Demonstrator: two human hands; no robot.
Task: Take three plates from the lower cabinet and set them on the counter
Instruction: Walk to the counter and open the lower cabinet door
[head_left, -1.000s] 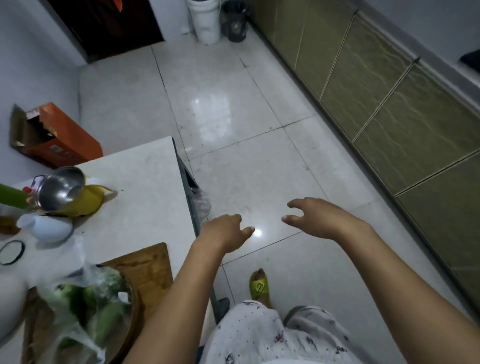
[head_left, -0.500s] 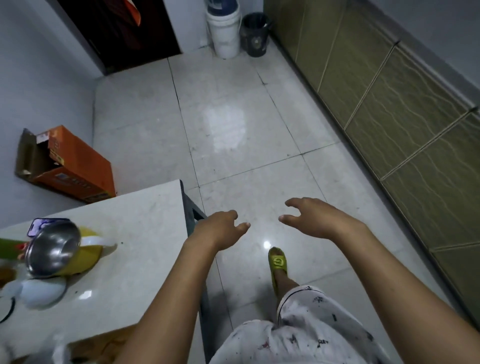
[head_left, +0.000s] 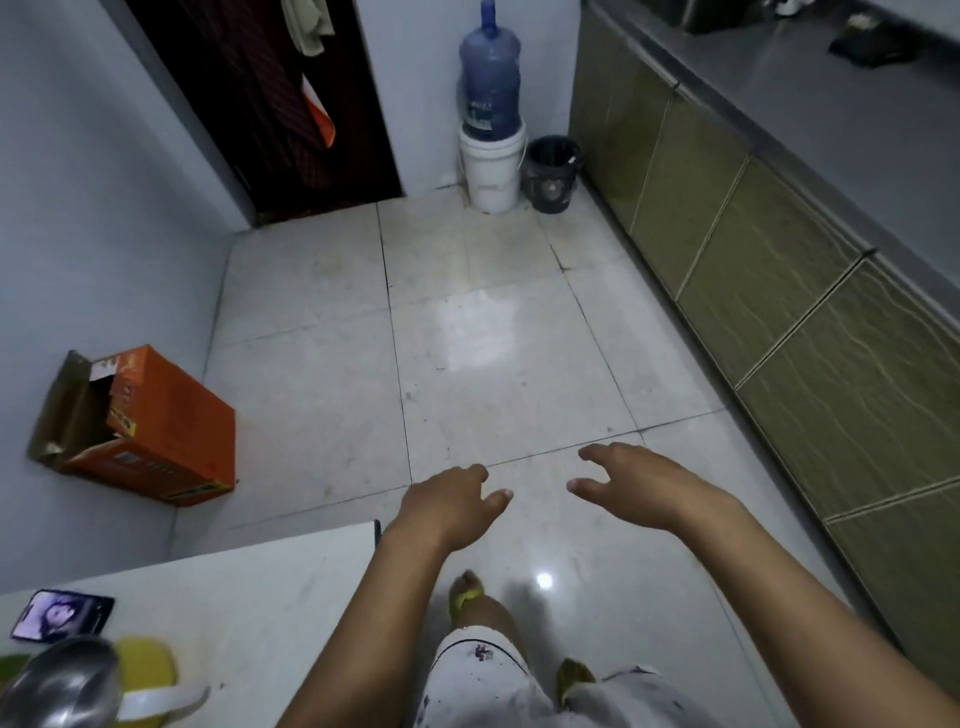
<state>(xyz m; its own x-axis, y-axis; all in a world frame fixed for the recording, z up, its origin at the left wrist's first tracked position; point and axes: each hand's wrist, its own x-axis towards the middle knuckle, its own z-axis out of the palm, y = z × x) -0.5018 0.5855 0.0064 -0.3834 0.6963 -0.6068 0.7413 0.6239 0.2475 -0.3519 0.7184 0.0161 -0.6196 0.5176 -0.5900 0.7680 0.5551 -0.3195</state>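
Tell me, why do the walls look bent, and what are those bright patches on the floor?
Head view: the wide-angle lens bows the cabinets and wall edges; the floor tiles mirror overhead light as a pale patch mid-room and a small glint by the feet; the bowl at the bottom-left corner is blurred.

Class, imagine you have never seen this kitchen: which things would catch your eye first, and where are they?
Two bare hands, left hand and right hand, reach out empty over the pale floor in the lower middle. An orange box lies open against the left wall. At the far wall, a blue water bottle stands on a white bucket.
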